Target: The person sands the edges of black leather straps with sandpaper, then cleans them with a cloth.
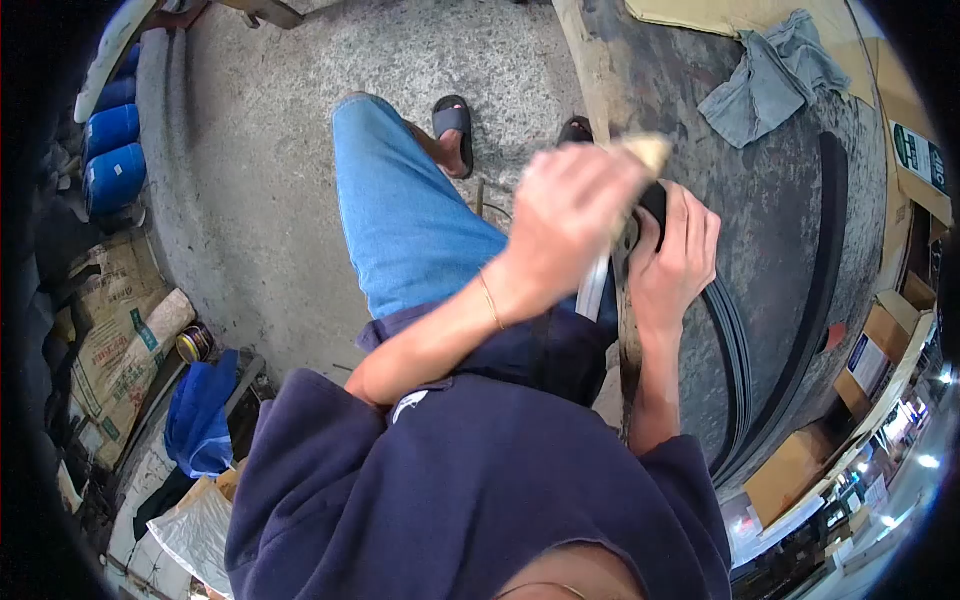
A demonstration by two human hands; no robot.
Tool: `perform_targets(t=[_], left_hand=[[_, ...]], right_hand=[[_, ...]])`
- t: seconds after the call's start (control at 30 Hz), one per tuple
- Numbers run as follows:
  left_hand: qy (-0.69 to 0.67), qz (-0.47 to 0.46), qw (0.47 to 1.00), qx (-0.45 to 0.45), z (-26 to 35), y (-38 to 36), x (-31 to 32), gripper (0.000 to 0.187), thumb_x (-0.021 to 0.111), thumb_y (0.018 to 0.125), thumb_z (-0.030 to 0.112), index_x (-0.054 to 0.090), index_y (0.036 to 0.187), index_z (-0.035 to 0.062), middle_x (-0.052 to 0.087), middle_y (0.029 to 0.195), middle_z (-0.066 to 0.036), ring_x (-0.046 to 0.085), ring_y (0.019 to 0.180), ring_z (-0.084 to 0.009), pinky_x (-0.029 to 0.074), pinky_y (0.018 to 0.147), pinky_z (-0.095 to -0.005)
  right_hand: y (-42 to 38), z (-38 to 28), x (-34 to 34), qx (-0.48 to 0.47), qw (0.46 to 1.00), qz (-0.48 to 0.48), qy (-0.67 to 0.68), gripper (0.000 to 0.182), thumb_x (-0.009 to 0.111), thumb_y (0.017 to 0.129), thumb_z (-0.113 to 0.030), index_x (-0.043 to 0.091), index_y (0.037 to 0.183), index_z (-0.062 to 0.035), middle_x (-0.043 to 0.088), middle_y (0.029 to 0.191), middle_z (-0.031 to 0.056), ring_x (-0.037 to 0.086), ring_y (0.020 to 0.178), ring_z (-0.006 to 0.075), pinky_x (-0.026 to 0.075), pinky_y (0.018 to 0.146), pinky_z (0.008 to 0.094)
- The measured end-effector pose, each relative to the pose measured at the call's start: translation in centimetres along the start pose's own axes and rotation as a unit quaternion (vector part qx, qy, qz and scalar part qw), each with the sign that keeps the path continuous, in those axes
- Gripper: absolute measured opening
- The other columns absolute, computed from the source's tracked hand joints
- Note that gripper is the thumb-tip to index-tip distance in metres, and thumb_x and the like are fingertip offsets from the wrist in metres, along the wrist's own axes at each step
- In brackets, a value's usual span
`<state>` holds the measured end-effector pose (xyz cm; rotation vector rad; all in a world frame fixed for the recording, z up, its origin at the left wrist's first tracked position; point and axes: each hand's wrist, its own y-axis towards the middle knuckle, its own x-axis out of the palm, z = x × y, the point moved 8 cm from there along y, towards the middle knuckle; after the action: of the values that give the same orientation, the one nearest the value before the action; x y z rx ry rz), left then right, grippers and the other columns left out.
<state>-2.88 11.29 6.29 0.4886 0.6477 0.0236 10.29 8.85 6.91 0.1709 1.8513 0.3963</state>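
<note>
My left hand (pixel 575 220) is closed and smeared by motion. From its fingers juts a pale tan piece (pixel 652 152), too blurred to name. Just to the right, my right hand (pixel 680 245) has its fingers curled over a black, rounded piece (pixel 654 202) at the edge of the dark workbench (pixel 760 215). The two hands are close together, and the left partly hides what lies between them. Below them, a pale shiny strip (pixel 592 290) shows along the bench's near edge.
Long black strips (pixel 825 220) and a bundle of thin dark strips (pixel 735 360) lie curved on the bench. A grey cloth (pixel 765 85) rests at its far end. Cardboard boxes (pixel 795 475) line the right. Blue containers (pixel 113 180) and sacks (pixel 120 340) stand at left.
</note>
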Motion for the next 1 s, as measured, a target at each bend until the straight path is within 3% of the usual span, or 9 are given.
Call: perform_targets(t=[0.1, 0.2, 0.3, 0.4, 0.53, 0.63, 0.7, 0.77, 1.0], left_hand=[[-0.008, 0.023, 0.999, 0.046, 0.8, -0.3, 0.1, 0.04, 0.07, 0.073, 0.003, 0.069, 0.113, 0.0046, 0.07, 0.11, -0.007, 0.066, 0.109, -0.026, 0.051, 0.089, -0.0397], [0.013, -0.06, 0.997, -0.037, -1.1, -0.4, 1.1, 0.038, 0.07, 0.074, 0.003, 0.069, 0.112, 0.0045, 0.07, 0.109, -0.007, 0.066, 0.108, -0.0262, 0.051, 0.087, -0.0393], [-0.029, 0.024, 0.998, 0.057, 1.5, -0.4, 0.0, 0.037, 0.067, 0.073, 0.0, 0.07, 0.11, 0.0051, 0.071, 0.109, -0.009, 0.068, 0.105, -0.0282, 0.05, 0.085, -0.0401], [0.004, -0.008, 1.0, -0.003, -1.1, -0.1, 0.8, 0.036, 0.068, 0.073, 0.001, 0.071, 0.108, 0.0046, 0.071, 0.108, -0.009, 0.069, 0.104, -0.0287, 0.051, 0.086, -0.0393], [-0.031, 0.023, 0.998, 0.04, 0.4, 0.4, -0.5, 0.034, 0.068, 0.073, 0.001, 0.071, 0.107, 0.0047, 0.071, 0.106, -0.009, 0.069, 0.103, -0.0292, 0.051, 0.086, -0.041], [-0.013, -0.011, 1.0, -0.016, -1.7, -0.2, 0.6, 0.036, 0.065, 0.073, -0.006, 0.071, 0.107, 0.0033, 0.071, 0.106, -0.011, 0.069, 0.101, -0.0314, 0.052, 0.084, -0.0405], [-0.022, -0.051, 0.996, -0.072, -2.6, -0.7, 1.0, 0.041, 0.064, 0.073, -0.008, 0.071, 0.112, 0.0029, 0.071, 0.109, -0.012, 0.068, 0.105, -0.0332, 0.052, 0.089, -0.0405], [-0.053, 0.043, 0.998, -0.008, -0.3, -0.1, -0.9, 0.044, 0.065, 0.072, -0.008, 0.071, 0.115, 0.0028, 0.071, 0.111, -0.012, 0.068, 0.109, -0.0331, 0.052, 0.092, -0.0424], [-0.022, -0.015, 1.0, 0.013, 0.5, -2.5, 1.0, 0.057, 0.064, 0.071, -0.009, 0.066, 0.126, 0.0004, 0.067, 0.13, -0.015, 0.062, 0.125, -0.0336, 0.05, 0.1, -0.0456]], right_hand=[[-0.3, -0.2, -0.1, -0.007, 1.0, 0.004, -0.006, 0.033, 0.072, 0.088, -0.013, 0.065, 0.119, -0.0039, 0.066, 0.111, 0.0091, 0.062, 0.098, 0.0313, 0.052, 0.082, 0.0422], [-0.1, -0.3, 0.0, -0.012, 1.0, -0.001, -0.012, 0.032, 0.07, 0.088, -0.011, 0.064, 0.119, -0.0016, 0.066, 0.11, 0.0108, 0.062, 0.097, 0.0328, 0.052, 0.082, 0.0432], [-0.2, -0.1, 0.0, -0.002, 1.0, -0.003, 0.0, 0.033, 0.071, 0.088, -0.012, 0.065, 0.119, -0.0031, 0.066, 0.11, 0.0101, 0.063, 0.098, 0.0324, 0.052, 0.082, 0.043], [-0.2, -0.2, 0.1, -0.01, 1.0, -0.001, -0.006, 0.033, 0.07, 0.088, -0.011, 0.064, 0.119, -0.0026, 0.066, 0.111, 0.0108, 0.063, 0.098, 0.0329, 0.052, 0.082, 0.0435], [0.0, -0.1, 0.1, -0.006, 1.0, 0.001, -0.006, 0.034, 0.071, 0.087, -0.01, 0.064, 0.12, -0.0027, 0.066, 0.111, 0.0108, 0.063, 0.099, 0.0326, 0.052, 0.083, 0.0434], [-0.3, -0.4, -0.2, 0.0, 1.0, -0.007, 0.005, 0.035, 0.071, 0.087, -0.01, 0.065, 0.121, -0.0023, 0.066, 0.112, 0.0108, 0.063, 0.101, 0.0321, 0.052, 0.084, 0.0433], [-0.6, -0.2, -0.2, 0.006, 1.0, -0.018, 0.015, 0.036, 0.07, 0.087, -0.01, 0.065, 0.122, -0.0016, 0.067, 0.114, 0.0109, 0.064, 0.102, 0.032, 0.052, 0.084, 0.0435], [-0.5, -0.5, 0.1, -0.027, 1.0, 0.012, 0.002, 0.038, 0.07, 0.088, -0.011, 0.064, 0.124, -0.001, 0.067, 0.118, 0.0107, 0.065, 0.106, 0.0314, 0.052, 0.086, 0.0435], [-0.5, -0.7, 0.2, -0.033, 0.998, -0.002, -0.059, 0.042, 0.068, 0.088, -0.009, 0.063, 0.129, -0.0025, 0.066, 0.131, 0.0104, 0.065, 0.117, 0.0285, 0.052, 0.094, 0.0416]])
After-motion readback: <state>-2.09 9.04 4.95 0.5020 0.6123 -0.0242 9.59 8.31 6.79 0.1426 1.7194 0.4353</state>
